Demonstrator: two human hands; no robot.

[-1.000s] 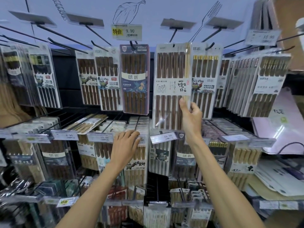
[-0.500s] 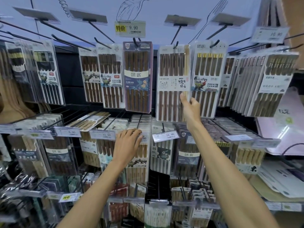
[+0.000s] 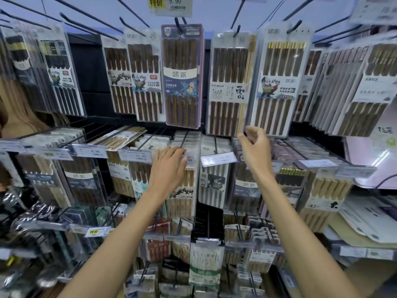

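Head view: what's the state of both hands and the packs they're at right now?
left hand: fingers straight, resting on the light-wood chopstick pack.
light-wood chopstick pack: hanging upright at the front of its middle-row hook.
right hand: fingers curled at the white chopstick pack's bottom corner; grip unclear.
white chopstick pack: hanging upright on its top-row hook.
purple chopstick pack: hanging upright, untouched.
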